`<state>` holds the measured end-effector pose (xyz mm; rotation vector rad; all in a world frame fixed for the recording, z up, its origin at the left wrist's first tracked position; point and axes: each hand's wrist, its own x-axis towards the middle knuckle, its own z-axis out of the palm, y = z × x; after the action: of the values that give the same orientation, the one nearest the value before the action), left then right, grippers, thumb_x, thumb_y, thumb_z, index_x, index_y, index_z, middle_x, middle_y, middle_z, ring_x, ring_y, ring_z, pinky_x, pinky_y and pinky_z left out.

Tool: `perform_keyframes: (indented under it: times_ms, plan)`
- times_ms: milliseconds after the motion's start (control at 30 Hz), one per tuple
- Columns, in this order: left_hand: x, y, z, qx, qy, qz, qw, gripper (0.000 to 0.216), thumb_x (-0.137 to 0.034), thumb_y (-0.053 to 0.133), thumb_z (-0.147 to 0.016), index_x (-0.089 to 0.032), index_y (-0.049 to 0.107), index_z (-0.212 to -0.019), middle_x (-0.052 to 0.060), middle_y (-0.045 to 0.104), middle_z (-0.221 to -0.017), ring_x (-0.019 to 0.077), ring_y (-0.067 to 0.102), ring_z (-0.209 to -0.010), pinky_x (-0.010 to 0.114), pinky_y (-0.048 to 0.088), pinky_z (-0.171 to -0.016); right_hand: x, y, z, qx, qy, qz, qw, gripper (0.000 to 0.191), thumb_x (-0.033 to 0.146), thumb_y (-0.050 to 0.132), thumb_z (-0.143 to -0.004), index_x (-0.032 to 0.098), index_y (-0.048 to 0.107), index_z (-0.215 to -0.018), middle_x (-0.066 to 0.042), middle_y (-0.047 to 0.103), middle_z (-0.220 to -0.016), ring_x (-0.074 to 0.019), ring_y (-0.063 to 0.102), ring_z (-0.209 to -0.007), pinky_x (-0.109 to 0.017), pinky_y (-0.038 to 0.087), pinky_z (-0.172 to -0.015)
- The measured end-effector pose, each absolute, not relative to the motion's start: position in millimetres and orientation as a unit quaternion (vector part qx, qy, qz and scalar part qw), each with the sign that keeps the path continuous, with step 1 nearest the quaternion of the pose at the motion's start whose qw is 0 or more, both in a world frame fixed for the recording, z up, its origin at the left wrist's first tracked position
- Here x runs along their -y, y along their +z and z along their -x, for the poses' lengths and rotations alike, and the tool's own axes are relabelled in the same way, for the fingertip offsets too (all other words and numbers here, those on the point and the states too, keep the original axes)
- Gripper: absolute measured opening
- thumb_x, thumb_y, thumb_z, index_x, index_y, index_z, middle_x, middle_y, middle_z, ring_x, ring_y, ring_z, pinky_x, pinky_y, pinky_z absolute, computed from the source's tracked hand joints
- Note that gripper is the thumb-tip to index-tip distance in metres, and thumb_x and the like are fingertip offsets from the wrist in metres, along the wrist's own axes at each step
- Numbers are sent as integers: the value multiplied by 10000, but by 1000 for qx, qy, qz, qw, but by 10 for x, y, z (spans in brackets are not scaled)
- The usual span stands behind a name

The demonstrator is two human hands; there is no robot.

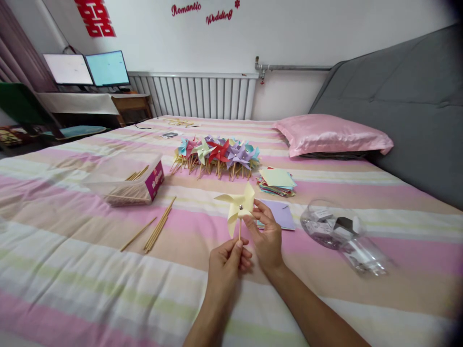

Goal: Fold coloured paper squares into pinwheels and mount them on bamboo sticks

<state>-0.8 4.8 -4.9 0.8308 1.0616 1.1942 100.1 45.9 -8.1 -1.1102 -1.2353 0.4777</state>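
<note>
Pinwheel of pale yellow paper is standing upright on its thin wooden stick just above the striped bed, directly over the left hand, whose grip is pinching the stick's lower end between thumb and fingers. The right hand is sitting just beside it, its fingertips lightly gripping the paper's right edge. A pile of coloured pinwheels is lying well beyond.
</note>
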Motion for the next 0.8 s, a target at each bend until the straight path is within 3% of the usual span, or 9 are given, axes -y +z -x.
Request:
perform_keyframes:
  times_ms: [133, 300, 467, 567, 800]
  plan:
    - [-53, -45, 29, -489, 528, -362, 592, 361, -434, 654, -726, -101, 670, -865, 10, 581, -614, 72, 480, -476, 202, 403, -487, -462, -9, -1080, 542, 143, 478, 677, 128, 316, 639, -805, 190, 637, -783, -99, 598, -1145, -249, 537, -1120, -445, 388, -976]
    - [-88, -125, 138, -558, 537, -428, 466, 306, -384, 526, -823, -153, 651, -981, -12, 527, -671, 84, 438, -499, 207, 339, -478, -527, 125, -1279, 570, 108, 472, 664, 152, 274, 595, -822, 209, 619, -957, -95, 574, -1171, -249, 519, -1141, -437, 420, -927]
    - [-112, -81, 281, -609, 515, -522, 304, 264, -318, 431, -855, -185, 654, -901, 48, 630, -841, 181, 564, -720, 285, 412, -660, -548, 199, -1396, 650, 74, 469, 593, 311, 207, 572, -781, 244, 625, -1085, -92, 452, -1314, -268, 429, -1237, -471, 355, -1017]
    - [-128, -52, 316, -608, 508, -543, 277, 240, -292, 413, -855, -202, 635, -865, 66, 660, -913, 227, 589, -850, 324, 410, -761, -538, 187, -1399, 681, 69, 477, 552, 335, 190, 589, -723, 246, 637, -1050, -86, 384, -1378, -299, 409, -1235, -500, 348, -1012]
    - [-150, -71, 337, -611, 489, -565, 262, 218, -286, 425, -847, -222, 632, -824, 61, 649, -836, 245, 586, -818, 346, 407, -752, -536, 159, -1364, 704, 43, 488, 515, 142, 203, 643, -677, 217, 627, -817, -83, 404, -1375, -332, 371, -1260, -535, 292, -1022]
